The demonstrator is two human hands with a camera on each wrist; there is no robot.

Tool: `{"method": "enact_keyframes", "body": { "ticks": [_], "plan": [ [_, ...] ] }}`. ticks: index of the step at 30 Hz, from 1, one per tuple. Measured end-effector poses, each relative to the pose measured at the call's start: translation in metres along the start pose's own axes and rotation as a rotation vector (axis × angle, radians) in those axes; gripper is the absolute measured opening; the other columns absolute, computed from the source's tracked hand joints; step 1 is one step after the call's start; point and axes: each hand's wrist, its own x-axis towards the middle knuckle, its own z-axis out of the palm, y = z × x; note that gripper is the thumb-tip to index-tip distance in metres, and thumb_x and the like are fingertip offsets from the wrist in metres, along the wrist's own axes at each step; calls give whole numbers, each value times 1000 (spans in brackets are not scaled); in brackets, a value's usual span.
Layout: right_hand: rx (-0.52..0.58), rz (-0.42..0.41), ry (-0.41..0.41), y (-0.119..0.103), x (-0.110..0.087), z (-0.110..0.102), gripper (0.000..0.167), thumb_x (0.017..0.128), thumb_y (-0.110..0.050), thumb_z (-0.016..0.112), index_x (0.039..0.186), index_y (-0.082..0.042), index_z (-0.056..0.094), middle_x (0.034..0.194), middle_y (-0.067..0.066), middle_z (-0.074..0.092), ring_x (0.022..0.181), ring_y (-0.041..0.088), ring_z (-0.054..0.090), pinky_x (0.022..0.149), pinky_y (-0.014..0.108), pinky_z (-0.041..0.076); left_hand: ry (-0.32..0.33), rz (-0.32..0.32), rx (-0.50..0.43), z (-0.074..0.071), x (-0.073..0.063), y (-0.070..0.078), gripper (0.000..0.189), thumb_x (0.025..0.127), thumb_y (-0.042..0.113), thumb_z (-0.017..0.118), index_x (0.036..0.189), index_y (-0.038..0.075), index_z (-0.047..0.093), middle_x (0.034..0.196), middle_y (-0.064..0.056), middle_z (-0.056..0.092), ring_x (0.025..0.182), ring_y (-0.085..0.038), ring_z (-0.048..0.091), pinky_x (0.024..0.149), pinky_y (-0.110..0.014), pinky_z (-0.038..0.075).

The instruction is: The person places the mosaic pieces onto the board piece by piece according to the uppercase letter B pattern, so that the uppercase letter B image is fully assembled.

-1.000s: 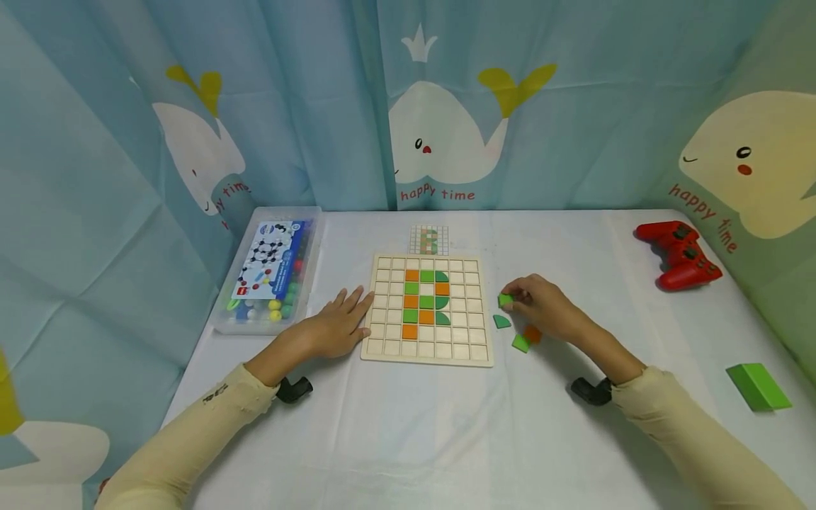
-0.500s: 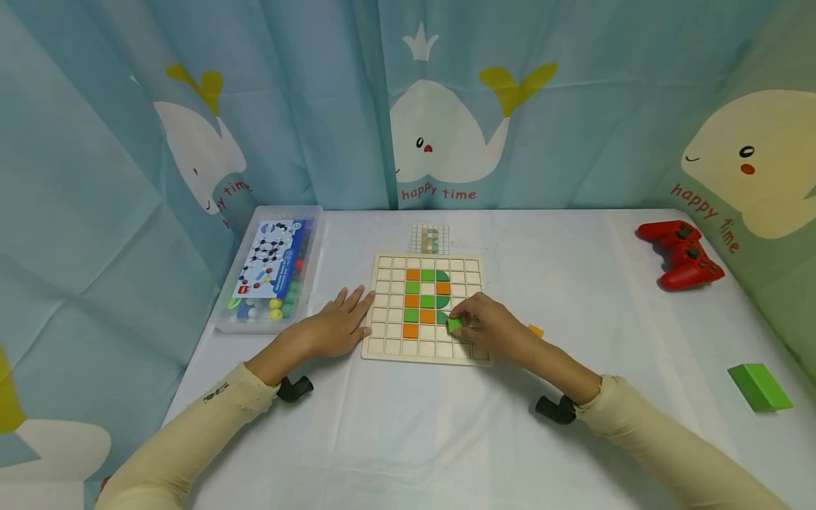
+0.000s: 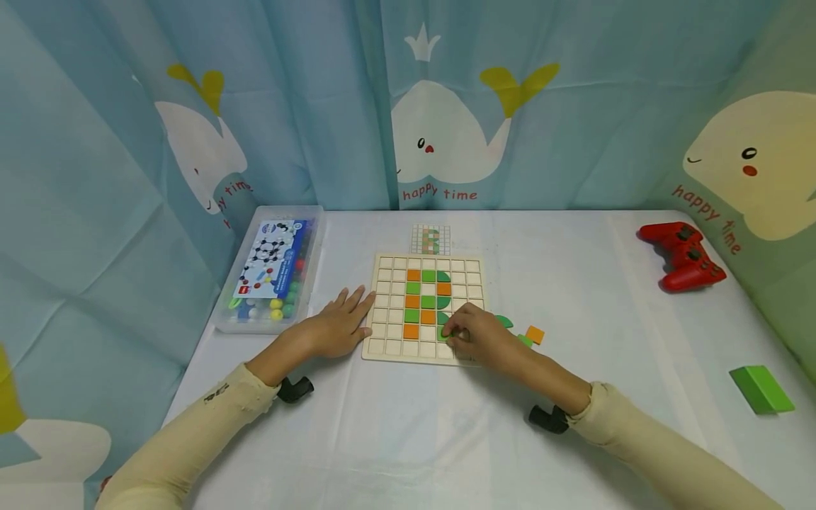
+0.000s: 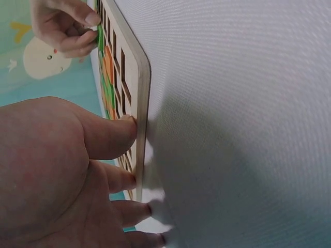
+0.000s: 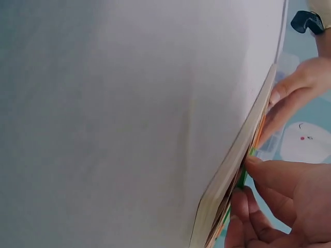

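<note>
A wooden grid board (image 3: 389,347) lies in the middle of the table with orange, light green and dark green tiles set in its cells. My right hand (image 3: 481,340) is over the board's lower right part and pinches a green square tile (image 3: 443,333) at a cell below a dark green curved tile. In the left wrist view that green tile (image 4: 100,39) shows between thumb and fingers, at the board's surface. My left hand (image 3: 338,326) lies with fingers spread at the board's left edge, the thumb and index fingertip touching its rim (image 4: 140,108).
Right of the board lie a dark green curved tile (image 3: 504,321), an orange tile (image 3: 535,335) and a partly hidden green tile (image 3: 525,341). A pattern card (image 3: 431,240) sits behind the board. Around them are a plastic box (image 3: 270,269), a red game controller (image 3: 681,256) and a green block (image 3: 761,389).
My right hand has brought the green square tile from the loose pieces leftward onto the board, then slightly lower to a cell. The left hand has stayed in place.
</note>
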Motion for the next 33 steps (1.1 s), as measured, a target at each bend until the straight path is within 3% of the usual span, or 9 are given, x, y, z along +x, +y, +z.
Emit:
{"method": "enact_keyframes", "body": {
  "ticks": [9, 14, 19, 22, 27, 33],
  "plan": [
    [-10, -40, 23, 4, -4, -6, 13, 84, -11, 68, 96, -14, 69, 100, -2, 57, 86, 11, 54, 72, 22, 49, 6, 9, 4, -1, 0, 1, 66, 99, 43, 33, 150, 17, 1, 156, -11, -2, 141, -39, 0, 111, -54, 15],
    [54, 49, 66, 15, -13, -30, 18, 88, -14, 64, 105, -14, 66, 105, 1, 57, 92, 17, 55, 80, 35, 48, 8, 9, -1, -2, -1, 3, 65, 99, 42, 33, 150, 17, 2, 156, -11, -1, 141, -39, 1, 111, -55, 15],
    [38, 136, 142, 38, -30, -57, 25, 89, -16, 62, 113, -13, 61, 111, 4, 57, 103, 23, 53, 90, 43, 45, 11, 8, -4, -1, -1, 3, 65, 99, 42, 33, 150, 16, 2, 156, -11, -1, 141, -39, 1, 110, -55, 15],
    [48, 198, 144, 52, -40, -67, 29, 89, -21, 63, 116, -11, 60, 115, 6, 56, 107, 26, 52, 92, 45, 43, 6, -2, 7, -1, -1, 3, 65, 99, 43, 32, 150, 17, 1, 156, -10, -2, 141, -38, 0, 111, -54, 15],
    [67, 315, 75, 64, -51, -69, 35, 88, -31, 63, 117, -13, 58, 118, 8, 54, 110, 28, 50, 91, 47, 42, 14, 7, 1, -2, -1, 4, 65, 99, 42, 33, 150, 15, 2, 156, -11, -1, 141, -39, 2, 110, -55, 16],
    [27, 320, 71, 60, -62, -60, 29, 84, -22, 69, 109, -11, 61, 105, 7, 57, 98, 23, 51, 85, 40, 43, 21, 15, -9, -2, -3, 3, 65, 99, 41, 34, 150, 15, 3, 156, -13, 0, 140, -40, 2, 110, -56, 16]
  ]
}}
